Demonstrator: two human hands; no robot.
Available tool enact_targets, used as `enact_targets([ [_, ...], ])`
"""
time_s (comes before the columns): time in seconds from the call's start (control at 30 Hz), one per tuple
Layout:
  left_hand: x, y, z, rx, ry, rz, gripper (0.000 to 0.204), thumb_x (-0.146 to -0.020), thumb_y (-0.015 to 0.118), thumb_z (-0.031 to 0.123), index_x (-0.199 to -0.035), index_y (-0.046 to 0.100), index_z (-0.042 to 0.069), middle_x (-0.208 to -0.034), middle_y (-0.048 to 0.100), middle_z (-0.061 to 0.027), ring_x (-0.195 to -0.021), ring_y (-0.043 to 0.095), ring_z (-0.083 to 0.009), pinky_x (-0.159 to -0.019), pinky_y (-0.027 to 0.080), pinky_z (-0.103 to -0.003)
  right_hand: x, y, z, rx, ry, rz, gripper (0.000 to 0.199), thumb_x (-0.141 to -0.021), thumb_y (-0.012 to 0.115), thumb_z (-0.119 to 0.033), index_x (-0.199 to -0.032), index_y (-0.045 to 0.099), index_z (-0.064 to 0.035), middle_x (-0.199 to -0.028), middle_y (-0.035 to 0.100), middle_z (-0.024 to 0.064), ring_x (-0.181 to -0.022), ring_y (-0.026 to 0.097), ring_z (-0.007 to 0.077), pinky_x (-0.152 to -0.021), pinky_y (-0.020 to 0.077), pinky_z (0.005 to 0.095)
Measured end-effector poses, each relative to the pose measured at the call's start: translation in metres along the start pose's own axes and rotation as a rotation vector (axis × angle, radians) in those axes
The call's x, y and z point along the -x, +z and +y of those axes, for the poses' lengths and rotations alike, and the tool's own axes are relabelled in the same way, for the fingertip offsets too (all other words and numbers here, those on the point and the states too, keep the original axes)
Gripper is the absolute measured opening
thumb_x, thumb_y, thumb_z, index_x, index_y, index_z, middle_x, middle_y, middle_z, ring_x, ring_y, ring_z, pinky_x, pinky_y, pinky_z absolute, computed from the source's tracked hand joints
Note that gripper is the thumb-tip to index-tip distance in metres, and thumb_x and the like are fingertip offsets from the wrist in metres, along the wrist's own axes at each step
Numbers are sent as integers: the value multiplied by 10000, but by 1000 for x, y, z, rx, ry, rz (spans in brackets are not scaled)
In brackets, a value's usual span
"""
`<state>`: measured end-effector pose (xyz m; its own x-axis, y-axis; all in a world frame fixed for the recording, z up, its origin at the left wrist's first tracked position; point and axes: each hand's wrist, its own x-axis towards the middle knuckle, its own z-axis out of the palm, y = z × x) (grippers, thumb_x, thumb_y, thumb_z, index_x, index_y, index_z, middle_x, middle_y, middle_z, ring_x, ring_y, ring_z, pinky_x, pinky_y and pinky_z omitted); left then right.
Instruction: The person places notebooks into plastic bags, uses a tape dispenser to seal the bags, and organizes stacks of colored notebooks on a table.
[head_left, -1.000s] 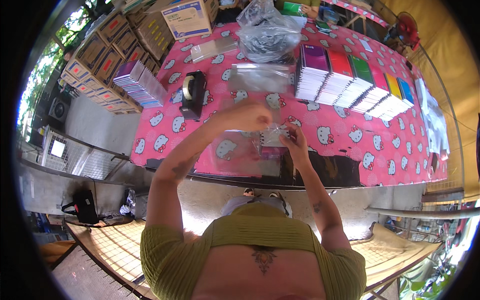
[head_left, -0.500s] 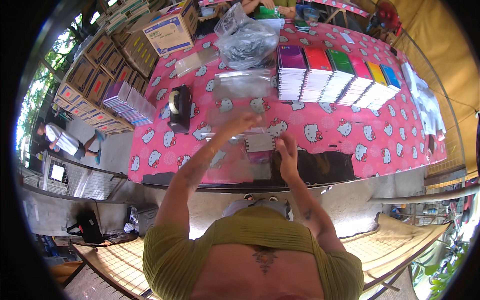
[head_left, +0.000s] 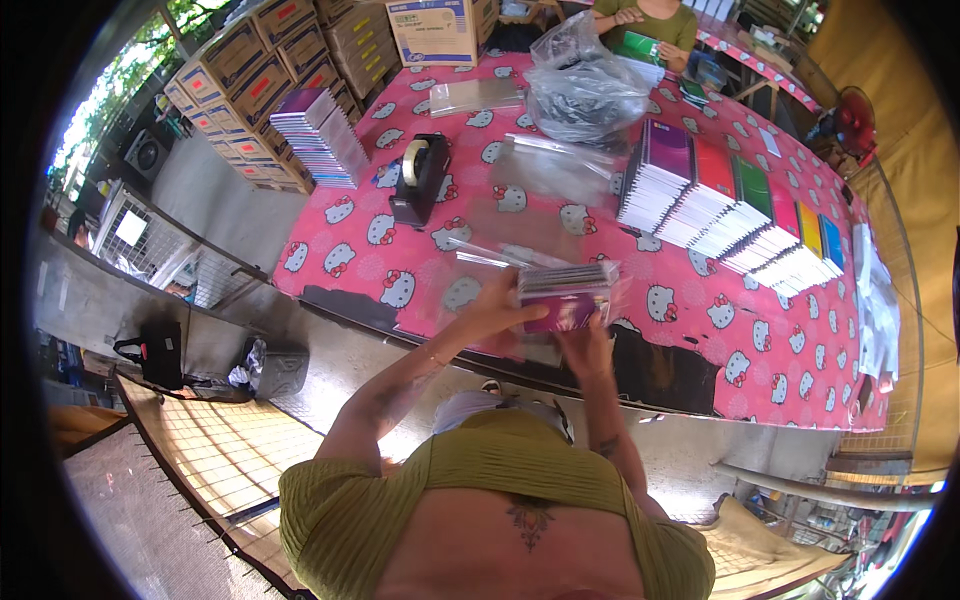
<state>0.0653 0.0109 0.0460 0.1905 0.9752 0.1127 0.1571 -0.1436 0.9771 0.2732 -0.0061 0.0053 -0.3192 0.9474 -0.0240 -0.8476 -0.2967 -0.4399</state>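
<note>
With the left hand [head_left: 497, 308] clamped on the notebook stack [head_left: 565, 296] from its near side and the right hand [head_left: 588, 345] gripping underneath, keeping the edges squared should ease it into the clear bag [head_left: 480, 270] just beyond.

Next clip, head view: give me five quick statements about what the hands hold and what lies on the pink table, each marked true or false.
1. Both hands hold a stack of notebooks partly inside a clear plastic bag. True: the left hand grips its left side, the right hand is under it.
2. The tape dispenser is white and sits at the table's right end. False: it is black and stands left of centre.
3. A fanned row of coloured notebooks lies on the right part of the table. True.
4. The table cover is plain blue. False: it is pink with a cartoon cat print.
5. A crumpled clear bag sits at the far side. True.
</note>
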Motion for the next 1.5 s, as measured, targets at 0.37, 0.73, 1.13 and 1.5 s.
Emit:
enact_targets([
  [0.37, -71, -261, -66, -90, -527, 630, 393, -818, 768, 299, -1154, 685, 112, -872, 628, -60, -761, 587, -187, -672, 480, -370, -33, 46, -62, 1201, -267, -189, 727, -699, 871, -203, -1331, 536, -73, -1307, 577, 88, -1288, 481, 243, -1072, 389, 446],
  [0.73, -71, -278, -79, 49, -338, 430, 266, -843, 736, 270, -1063, 700, 125, -869, 622, 60, -686, 471, -55, -588, 362, -254, -24, 111, -48, 2092, -502, -266, 446, -794, 771, -266, -1196, 636, -126, -887, 707, 30, -943, 661, 230, -1021, 357, 460],
  [1.13, -55, -238, -40, -1164, -306, 382, 128, -880, 662, 220, -953, 667, 115, -874, 744, -85, -827, 722, -293, -647, 538, -380, -10, 114, -39, 2195, -524, -57, 434, -785, 784, -347, -1116, 661, -95, -939, 730, 55, -968, 670, 238, -1050, 323, 490],
  [1.5, -66, -51, 57, -296, 406, -346, 285, -841, 738, 52, -1117, 716, 122, -1059, 660, -61, -1040, 625, -192, -864, 493, -351, -21, 130, -45, 2208, -516, -221, 328, -816, 738, -350, -1082, 720, -160, -975, 722, 73, -1011, 648, 253, -1032, 349, 510],
])
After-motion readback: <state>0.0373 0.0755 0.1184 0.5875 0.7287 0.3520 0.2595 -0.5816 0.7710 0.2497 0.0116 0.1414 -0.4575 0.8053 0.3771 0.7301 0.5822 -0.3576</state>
